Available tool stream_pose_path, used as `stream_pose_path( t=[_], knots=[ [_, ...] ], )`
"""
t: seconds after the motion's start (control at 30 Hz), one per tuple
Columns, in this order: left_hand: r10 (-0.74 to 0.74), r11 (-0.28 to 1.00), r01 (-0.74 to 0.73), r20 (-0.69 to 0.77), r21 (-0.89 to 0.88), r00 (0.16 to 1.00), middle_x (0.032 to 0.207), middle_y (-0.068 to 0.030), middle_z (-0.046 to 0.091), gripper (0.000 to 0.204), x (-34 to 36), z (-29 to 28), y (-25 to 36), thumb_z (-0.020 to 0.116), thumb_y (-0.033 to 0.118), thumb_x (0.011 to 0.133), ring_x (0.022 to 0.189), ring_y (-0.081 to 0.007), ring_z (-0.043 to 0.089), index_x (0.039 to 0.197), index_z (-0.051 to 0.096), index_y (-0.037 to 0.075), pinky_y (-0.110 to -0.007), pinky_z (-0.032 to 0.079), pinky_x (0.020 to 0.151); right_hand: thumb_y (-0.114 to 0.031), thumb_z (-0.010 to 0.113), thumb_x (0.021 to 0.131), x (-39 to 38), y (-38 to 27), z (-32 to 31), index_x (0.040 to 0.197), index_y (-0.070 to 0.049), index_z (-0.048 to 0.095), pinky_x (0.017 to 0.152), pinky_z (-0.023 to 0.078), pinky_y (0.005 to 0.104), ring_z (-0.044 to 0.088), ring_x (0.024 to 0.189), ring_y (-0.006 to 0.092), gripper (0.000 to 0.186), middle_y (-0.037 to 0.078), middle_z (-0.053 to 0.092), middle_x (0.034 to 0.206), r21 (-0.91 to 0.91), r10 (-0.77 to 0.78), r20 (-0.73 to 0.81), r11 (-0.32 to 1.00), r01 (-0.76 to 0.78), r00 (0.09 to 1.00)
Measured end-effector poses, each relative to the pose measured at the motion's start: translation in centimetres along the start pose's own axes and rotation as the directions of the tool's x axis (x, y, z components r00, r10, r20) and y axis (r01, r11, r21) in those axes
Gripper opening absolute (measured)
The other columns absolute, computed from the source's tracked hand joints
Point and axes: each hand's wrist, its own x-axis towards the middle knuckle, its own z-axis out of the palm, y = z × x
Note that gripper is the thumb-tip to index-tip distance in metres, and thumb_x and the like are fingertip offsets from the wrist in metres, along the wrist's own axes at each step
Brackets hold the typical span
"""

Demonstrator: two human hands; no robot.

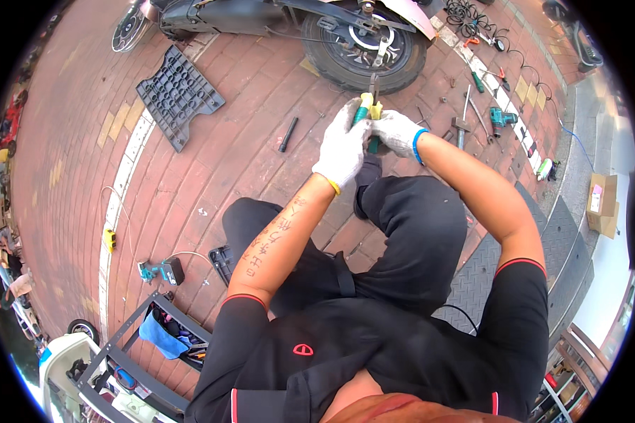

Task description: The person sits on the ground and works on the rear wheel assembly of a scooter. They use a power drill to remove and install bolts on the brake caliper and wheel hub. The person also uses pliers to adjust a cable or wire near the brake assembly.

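Both gloved hands meet over the brick paving, just below the scooter wheel [365, 44]. Left hand [342, 148] fingers wrapped round green-handled pliers [364, 111]; right hand [396, 132] fingers curled onto them, elbow bent.

Both hands wear white knitted cloth gloves [346, 144]. The pliers [365, 113] have green and yellow plastic grips. Matt black rubber covers the wheel [363, 49], above rough red brick paving [226, 155].

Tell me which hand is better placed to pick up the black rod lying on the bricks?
Probably the left hand. The black rod lies on the person's left, apart from both gloved hands. The right hand, also closed on the green-and-yellow-handled tool, would need to cross over.
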Motion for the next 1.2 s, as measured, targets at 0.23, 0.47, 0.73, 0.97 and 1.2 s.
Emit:
stream_pose_path(
  t=[0.23,0.47,0.73,0.97,1.2],
  knots=[
    [0.163,0.886,-0.148,0.004,0.44,0.987,0.141,-0.0154,0.06,0.05,10.0,-3.4,-6.3,0.057,0.009,0.101,0.127,-0.0215,0.057,0.15,0.049,0.001,-0.033,0.047,0.105,-0.025,0.055,0.103,12.1,4.2,3.5,0.117,-0.008,0.064,0.076,0.055,0.0369,0.067,0.086,0.0203,0.024,0.006,0.069,0.097,0.77,-0.083,-0.01,0.636,0.061,0.997],
    [0.256,0.76,-0.205,0.006,0.617,0.967,0.149,-0.0201,0.054,0.049,14.6,-1.5,-6.0,0.053,0.012,0.103,0.137,-0.0268,0.053,0.15,0.047,-0.002,-0.035,0.039,0.114,-0.032,0.055,0.106,15.1,4.0,1.0,0.128,-0.009,0.061,0.096,0.051,0.0354,0.064,0.106,0.0199,0.032,0.006,0.067,0.114,0.99,-0.226,0.01,0.142,0.023,0.974],
    [0.284,0.684,-0.226,0.033,0.693,0.958,0.15,-0.022,0.053,0.051,15.8,-0.4,-8.3,0.053,0.016,0.103,0.14,-0.0298,0.05,0.151,0.045,-0.002,-0.037,0.038,0.116,-0.028,0.062,0.104,15.9,3.9,0.2,0.121,-0.009,0.065,0.095,0.051,0.0331,0.063,0.106,0.0159,0.025,0.003,0.067,0.112,0.969,-0.179,-0.061,0.226,0.101,0.982],
    [0.367,0.464,-0.26,0.083,0.846,0.926,0.144,-0.0252,0.056,0.054,15.8,0.7,-8.7,0.055,0.022,0.101,0.132,-0.0394,0.055,0.149,0.047,-0.002,-0.043,0.043,0.112,-0.036,0.055,0.106,17.8,6.1,-0.4,0.133,-0.007,0.06,0.1,0.055,0.0443,0.068,0.113,0.0296,0.04,0.018,0.068,0.126,0.979,-0.338,0.066,0.202,0.004,0.939],
    [0.547,0.141,-0.356,0.227,0.924,0.806,0.131,-0.027,0.062,0.056,15.5,1.3,-9.0,0.063,0.021,0.095,0.118,-0.0396,0.064,0.143,0.052,-0.005,-0.044,0.052,0.098,-0.036,0.05,0.106,17.6,5.9,-1.1,0.142,-0.002,0.053,0.102,0.053,0.0492,0.064,0.12,0.0349,0.05,0.022,0.063,0.133,0.983,-0.467,0.113,0.181,-0.03,0.877]
  ],
)
